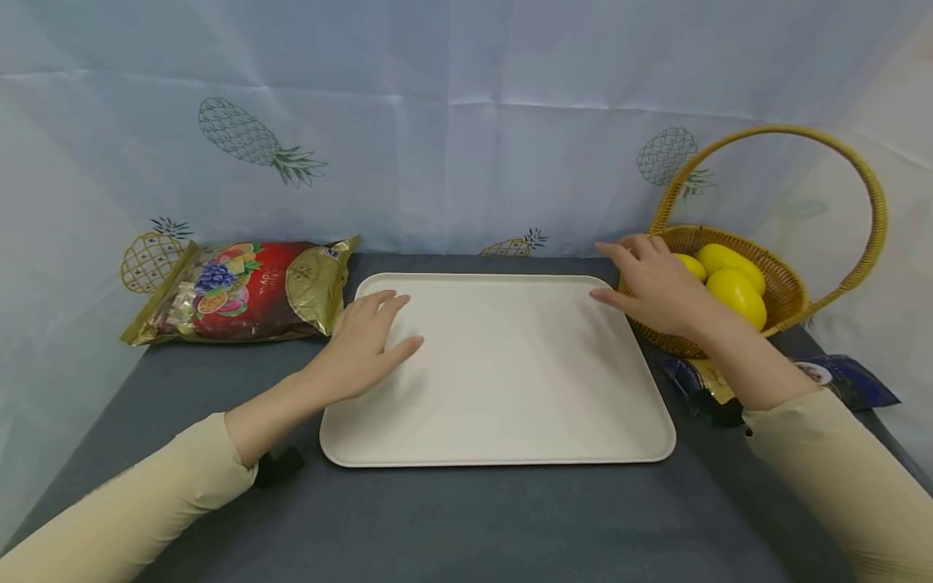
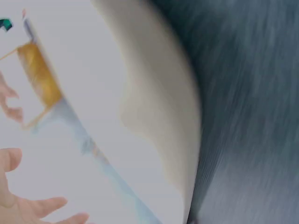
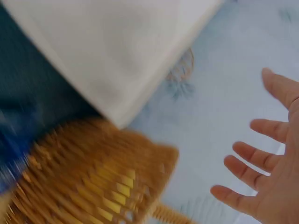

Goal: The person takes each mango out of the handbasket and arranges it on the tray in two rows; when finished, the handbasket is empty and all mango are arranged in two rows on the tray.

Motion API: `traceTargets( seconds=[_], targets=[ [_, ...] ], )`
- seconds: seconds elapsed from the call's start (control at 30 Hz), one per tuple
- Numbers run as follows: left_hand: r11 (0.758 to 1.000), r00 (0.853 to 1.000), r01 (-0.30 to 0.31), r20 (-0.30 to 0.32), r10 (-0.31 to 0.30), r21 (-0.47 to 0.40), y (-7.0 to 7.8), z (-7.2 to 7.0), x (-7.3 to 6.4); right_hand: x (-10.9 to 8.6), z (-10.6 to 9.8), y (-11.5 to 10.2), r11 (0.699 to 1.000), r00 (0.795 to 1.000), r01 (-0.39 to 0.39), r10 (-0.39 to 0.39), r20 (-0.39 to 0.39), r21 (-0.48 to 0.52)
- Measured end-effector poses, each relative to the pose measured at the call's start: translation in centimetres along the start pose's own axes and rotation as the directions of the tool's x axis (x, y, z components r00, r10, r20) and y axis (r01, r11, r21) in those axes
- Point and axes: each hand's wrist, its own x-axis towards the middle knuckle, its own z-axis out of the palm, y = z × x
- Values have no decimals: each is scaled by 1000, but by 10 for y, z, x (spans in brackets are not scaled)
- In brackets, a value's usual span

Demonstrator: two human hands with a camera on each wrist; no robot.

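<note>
A cream rectangular tray (image 1: 503, 372) lies flat on the dark tabletop. Over its left side hovers my left hand (image 1: 364, 344), fingers spread and nothing in them. My right hand (image 1: 656, 283) is raised by the tray's far right corner, overlapping the rim of a wicker basket (image 1: 783, 275) in the head view. Spread, unfilled fingers of that right hand (image 3: 271, 163) show in the right wrist view. Several yellow fruits that look like lemons or mangoes (image 1: 736, 295) sit inside the basket, whose tall handle arches to the right.
At the back left lies a red and gold candy bag (image 1: 255, 291) with fruit pictures. A dark blue and gold packet (image 1: 849, 380) is partly hidden beneath my right forearm. Behind the table hangs a pale cloth (image 1: 452, 162) printed with pineapples.
</note>
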Motion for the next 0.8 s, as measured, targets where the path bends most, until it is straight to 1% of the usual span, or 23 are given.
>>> traceTargets(
  seconds=[0.07,0.13,0.2,0.27,0.3,0.37,0.4,0.5,0.57,0.6,0.63,0.7,0.8],
  targets=[
    [997,1000,27,15,-26,-68,-5,-16,0,2,-10,13,998,999,-36,37,-5,53],
    [991,997,65,54,-59,-118,-11,-32,-2,4,-18,26,991,997,-72,72,5,113],
    [982,990,103,111,-86,-160,-18,-45,-5,7,-24,40,981,995,-104,101,24,163],
    [970,977,139,190,-101,-199,-27,-56,-9,9,-28,54,969,990,-139,132,46,206],
    [962,966,161,235,-109,-218,-32,-60,-11,10,-29,61,962,987,-157,148,58,224],
    [940,937,215,326,-123,-264,-43,-66,-15,12,-32,74,945,981,-194,179,81,264],
    [927,920,247,369,-133,-283,-48,-67,-17,12,-33,80,935,978,-208,190,87,288],
    [887,860,346,482,-169,-306,-63,-69,-21,15,-36,95,909,973,-231,214,89,347],
    [870,824,388,537,-179,-305,-72,-68,-23,16,-37,103,899,971,-238,223,82,368],
    [862,809,403,560,-180,-307,-76,-67,-23,17,-37,106,898,971,-239,228,74,369],
    [856,796,415,579,-177,-309,-79,-67,-23,17,-37,110,897,969,-245,237,70,368],
    [842,777,432,607,-166,-322,-83,-64,-24,17,-37,116,897,965,-260,253,67,357],
    [825,761,444,632,-142,-349,-88,-60,-23,15,-37,125,888,954,-298,289,81,351]
  ],
)
